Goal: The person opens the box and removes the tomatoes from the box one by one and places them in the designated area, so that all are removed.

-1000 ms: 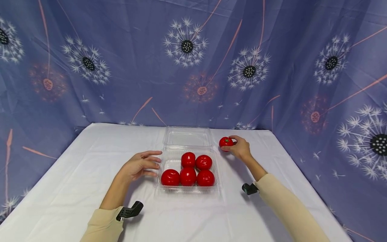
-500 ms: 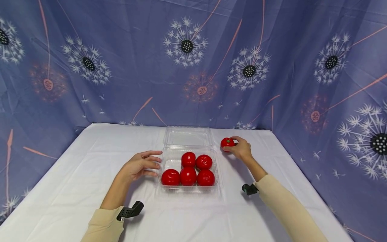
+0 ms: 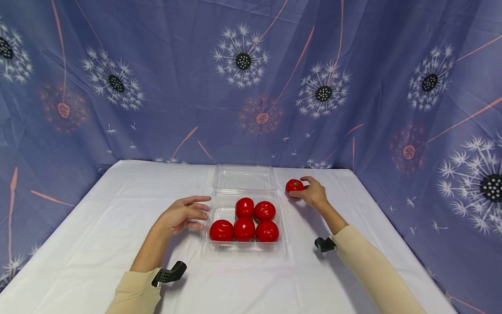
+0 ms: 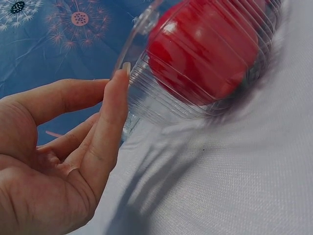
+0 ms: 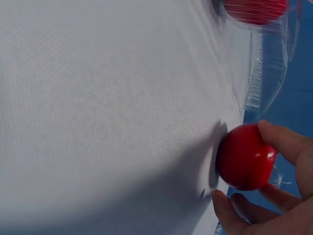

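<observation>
Tomato [image 3: 293,187], red, green-topped, near the far edge of the bench [image 3: 243,281], toward its right corner; gripped in the bent fingers of the right hand [image 3: 314,194], arm extended. Left hand [image 3: 179,216], fingers loosely spread, beside the left wall of the clear container [image 3: 222,213], contact uncertain. Room between each hand and its side edge.

No text, label, brand, number or sign can be read in any of the views.
</observation>
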A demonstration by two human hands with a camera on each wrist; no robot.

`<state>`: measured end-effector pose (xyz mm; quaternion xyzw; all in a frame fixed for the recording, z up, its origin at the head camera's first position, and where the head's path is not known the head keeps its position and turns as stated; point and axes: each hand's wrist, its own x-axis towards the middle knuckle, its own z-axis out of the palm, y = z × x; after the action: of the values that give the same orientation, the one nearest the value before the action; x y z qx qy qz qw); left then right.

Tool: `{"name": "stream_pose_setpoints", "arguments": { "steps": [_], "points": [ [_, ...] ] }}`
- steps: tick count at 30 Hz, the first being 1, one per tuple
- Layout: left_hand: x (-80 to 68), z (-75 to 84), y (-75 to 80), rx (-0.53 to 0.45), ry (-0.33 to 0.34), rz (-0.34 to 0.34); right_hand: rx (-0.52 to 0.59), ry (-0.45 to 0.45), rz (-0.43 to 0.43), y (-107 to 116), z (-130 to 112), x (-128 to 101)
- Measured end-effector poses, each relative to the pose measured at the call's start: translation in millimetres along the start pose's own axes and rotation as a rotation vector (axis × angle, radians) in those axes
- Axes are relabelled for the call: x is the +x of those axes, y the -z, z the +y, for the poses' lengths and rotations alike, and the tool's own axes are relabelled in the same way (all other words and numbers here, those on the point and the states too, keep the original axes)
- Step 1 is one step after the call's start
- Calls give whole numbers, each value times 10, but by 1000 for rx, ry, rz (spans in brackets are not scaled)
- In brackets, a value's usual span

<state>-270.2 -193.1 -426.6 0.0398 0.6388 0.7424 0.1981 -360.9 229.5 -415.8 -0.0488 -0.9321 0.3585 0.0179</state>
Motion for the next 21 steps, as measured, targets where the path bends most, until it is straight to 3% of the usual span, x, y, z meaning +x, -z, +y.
{"name": "stream_pose_setpoints", "arguments": {
  "steps": [11,21],
  "points": [
    [-4,-28,5,8,7,7,-23,33,-12,155,-96,-53],
    [2,2,3,3,0,-3,20,163,-10,275,-457,-219]
  ]
}}
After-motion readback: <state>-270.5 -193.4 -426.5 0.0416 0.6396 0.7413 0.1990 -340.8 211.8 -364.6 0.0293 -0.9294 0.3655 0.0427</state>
